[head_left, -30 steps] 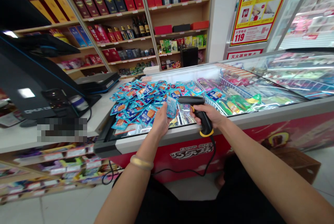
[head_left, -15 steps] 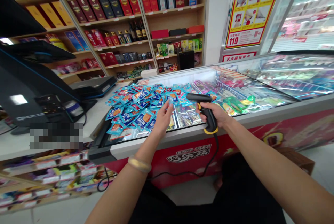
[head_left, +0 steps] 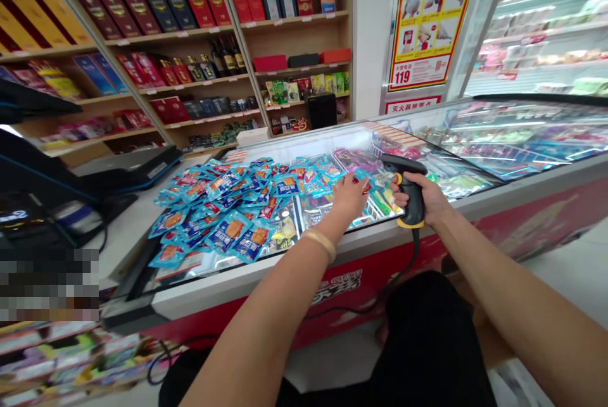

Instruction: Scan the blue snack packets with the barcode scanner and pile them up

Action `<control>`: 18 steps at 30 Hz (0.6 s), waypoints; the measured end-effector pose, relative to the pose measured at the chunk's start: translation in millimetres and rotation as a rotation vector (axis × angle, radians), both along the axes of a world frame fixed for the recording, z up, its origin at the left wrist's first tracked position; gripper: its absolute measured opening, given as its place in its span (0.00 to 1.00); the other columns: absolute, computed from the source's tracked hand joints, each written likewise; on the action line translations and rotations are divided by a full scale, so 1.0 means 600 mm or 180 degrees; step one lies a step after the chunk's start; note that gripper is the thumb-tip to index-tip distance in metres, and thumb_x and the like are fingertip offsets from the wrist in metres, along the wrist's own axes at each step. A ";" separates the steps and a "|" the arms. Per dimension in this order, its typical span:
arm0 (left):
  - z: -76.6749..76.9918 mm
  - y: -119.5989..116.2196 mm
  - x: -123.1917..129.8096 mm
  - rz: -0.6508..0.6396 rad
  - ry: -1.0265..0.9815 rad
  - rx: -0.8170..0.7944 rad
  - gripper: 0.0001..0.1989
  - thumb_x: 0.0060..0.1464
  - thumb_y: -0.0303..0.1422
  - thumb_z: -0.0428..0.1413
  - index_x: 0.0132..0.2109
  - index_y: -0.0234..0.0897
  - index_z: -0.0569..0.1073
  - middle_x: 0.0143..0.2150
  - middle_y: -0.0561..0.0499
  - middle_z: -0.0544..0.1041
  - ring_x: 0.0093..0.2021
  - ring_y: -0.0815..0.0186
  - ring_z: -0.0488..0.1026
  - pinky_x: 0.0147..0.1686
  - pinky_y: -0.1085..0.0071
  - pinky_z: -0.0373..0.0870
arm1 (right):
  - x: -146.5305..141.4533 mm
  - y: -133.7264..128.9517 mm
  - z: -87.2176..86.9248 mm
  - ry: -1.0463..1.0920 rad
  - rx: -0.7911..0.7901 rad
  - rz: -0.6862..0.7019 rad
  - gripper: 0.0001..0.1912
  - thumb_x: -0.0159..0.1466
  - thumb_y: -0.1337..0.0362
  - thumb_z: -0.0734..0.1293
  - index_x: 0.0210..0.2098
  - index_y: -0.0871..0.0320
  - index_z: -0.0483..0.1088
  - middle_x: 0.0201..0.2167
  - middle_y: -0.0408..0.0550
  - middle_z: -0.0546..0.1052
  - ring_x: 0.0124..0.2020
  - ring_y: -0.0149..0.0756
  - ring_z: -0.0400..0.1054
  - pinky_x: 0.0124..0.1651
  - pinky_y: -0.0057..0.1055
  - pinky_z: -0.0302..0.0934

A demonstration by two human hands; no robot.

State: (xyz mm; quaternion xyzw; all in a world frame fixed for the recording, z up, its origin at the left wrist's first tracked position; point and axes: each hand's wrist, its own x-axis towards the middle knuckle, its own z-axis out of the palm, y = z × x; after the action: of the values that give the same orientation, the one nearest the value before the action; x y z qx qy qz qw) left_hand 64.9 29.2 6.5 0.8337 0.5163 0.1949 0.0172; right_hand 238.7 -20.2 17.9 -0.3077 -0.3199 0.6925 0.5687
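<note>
My left hand [head_left: 350,197], a pale bangle on its wrist, reaches palm down over the glass freezer lid with its fingers spread. Just at its fingertips lies a small blue-and-red snack packet [head_left: 363,181]; whether the fingers touch it is hard to see. In my right hand [head_left: 425,195] is a black-and-yellow barcode scanner [head_left: 412,203], held by its grip with the head pointing left. A large heap of blue snack packets [head_left: 228,233] covers the left part of the lid, with more packets [head_left: 311,179] spread toward the middle.
The chest freezer [head_left: 199,287] runs across in front of me. The scanner's cable [head_left: 414,261] hangs down its red front. Left stands a counter with a black device [head_left: 137,166]. Shelves of boxes and bottles [head_left: 209,68] line the back wall.
My left hand has moved right, from the edge of the heap to the packet near the scanner, and its fingers have spread. The scanner stays in my right hand, slightly farther right. The view has shifted right.
</note>
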 end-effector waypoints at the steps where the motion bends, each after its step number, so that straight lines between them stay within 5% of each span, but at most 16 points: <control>1: 0.000 0.004 0.008 0.0020 0.0096 -0.0038 0.21 0.60 0.35 0.54 0.60 0.46 0.69 0.62 0.41 0.63 0.61 0.51 0.62 0.59 0.53 0.60 | -0.001 0.000 0.000 0.0027 0.0005 -0.0005 0.08 0.55 0.62 0.68 0.29 0.60 0.68 0.24 0.43 0.66 0.17 0.23 0.53 0.19 0.21 0.56; 10: 0.009 -0.004 0.000 0.0143 -0.0135 -0.0118 0.30 0.59 0.39 0.56 0.66 0.44 0.60 0.69 0.38 0.53 0.70 0.43 0.46 0.62 0.37 0.47 | -0.006 -0.001 0.001 0.0059 -0.0070 0.0077 0.07 0.55 0.62 0.67 0.29 0.61 0.69 0.24 0.44 0.67 0.17 0.22 0.53 0.19 0.21 0.55; 14: 0.005 -0.040 -0.087 0.0063 -0.0316 0.0423 0.31 0.56 0.38 0.58 0.65 0.42 0.60 0.68 0.36 0.57 0.68 0.48 0.52 0.62 0.41 0.50 | -0.025 -0.008 0.001 0.0018 -0.0042 0.0131 0.07 0.55 0.62 0.67 0.29 0.61 0.69 0.23 0.43 0.67 0.17 0.23 0.54 0.18 0.21 0.55; 18: -0.001 -0.082 -0.222 0.0462 -0.0548 0.0894 0.30 0.53 0.36 0.59 0.63 0.42 0.63 0.64 0.37 0.62 0.64 0.48 0.59 0.60 0.47 0.57 | -0.074 -0.013 0.000 0.0017 0.0024 0.0374 0.08 0.54 0.61 0.68 0.29 0.60 0.69 0.23 0.43 0.68 0.17 0.23 0.55 0.19 0.22 0.55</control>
State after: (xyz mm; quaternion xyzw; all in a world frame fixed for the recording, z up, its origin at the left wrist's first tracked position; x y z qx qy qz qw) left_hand -68.1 -20.1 5.7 0.7687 0.5394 0.3365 -0.0694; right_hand 194.4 -27.8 18.0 -0.2844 -0.3384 0.7243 0.5291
